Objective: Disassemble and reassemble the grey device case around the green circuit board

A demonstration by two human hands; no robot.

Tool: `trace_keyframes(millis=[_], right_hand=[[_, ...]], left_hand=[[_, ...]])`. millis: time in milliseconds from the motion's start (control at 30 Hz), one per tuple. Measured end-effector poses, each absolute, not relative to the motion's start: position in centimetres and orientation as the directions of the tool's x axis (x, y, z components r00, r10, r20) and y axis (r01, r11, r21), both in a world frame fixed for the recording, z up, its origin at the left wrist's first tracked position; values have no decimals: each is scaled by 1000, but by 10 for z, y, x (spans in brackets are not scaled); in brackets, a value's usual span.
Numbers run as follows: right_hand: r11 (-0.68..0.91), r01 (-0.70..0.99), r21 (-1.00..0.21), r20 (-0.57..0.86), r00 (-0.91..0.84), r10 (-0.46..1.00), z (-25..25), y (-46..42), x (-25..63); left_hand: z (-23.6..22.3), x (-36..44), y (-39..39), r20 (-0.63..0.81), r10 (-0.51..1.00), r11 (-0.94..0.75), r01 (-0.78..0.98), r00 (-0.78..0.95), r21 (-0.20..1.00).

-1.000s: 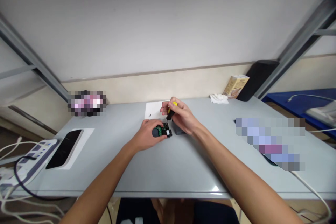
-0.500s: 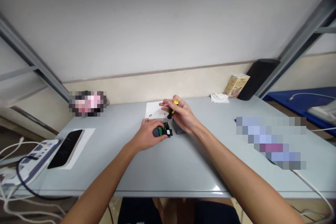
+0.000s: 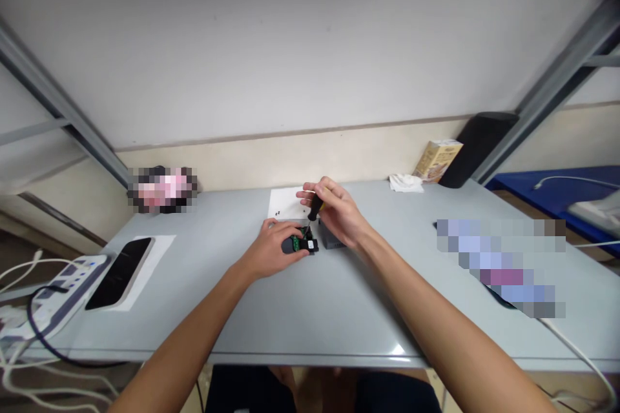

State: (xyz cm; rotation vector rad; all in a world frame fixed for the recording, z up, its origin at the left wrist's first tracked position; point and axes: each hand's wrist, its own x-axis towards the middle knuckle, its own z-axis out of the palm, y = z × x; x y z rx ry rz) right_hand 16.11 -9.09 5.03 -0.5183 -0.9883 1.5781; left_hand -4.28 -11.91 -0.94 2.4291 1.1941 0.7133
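At the far middle of the desk (image 3: 290,316), in the head view, lies a small opened device (image 3: 310,245) with green circuitry exposed. The left hand (image 3: 274,248) grips it from the left, fingers over the far side and thumb along the near side. The right hand (image 3: 341,213) grasps a black-and-yellow screwdriver (image 3: 315,208), tilted, its shaft reaching down into the device; whether the tip touches a screw is too small to tell. The step in hand seems to be turning a screw; the next move calls for a seated tip and a steady device.

Counted: one device, one screwdriver, one grey block (image 3: 334,239) partly behind the right hand, and at least three tiny dark pieces (image 3: 278,213) on one white sheet (image 3: 285,200) beyond. To the left are one phone (image 3: 121,273) and one power strip (image 3: 72,284); far right, one carton (image 3: 440,160), one crumpled tissue (image 3: 405,182) and one black cylinder (image 3: 477,148).
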Motion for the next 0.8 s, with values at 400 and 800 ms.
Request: trace_keyframes(millis=[400,800], right_hand=[[-24,-582,-813,185,-297,937,48,-88,160],[-24,-628,-777,187,-267,945,43,-87,156]], left_hand=[[-4,-40,-120,223,847,-514,635,483,576],[-7,-41,-119,254,823,-557,637,507,532]])
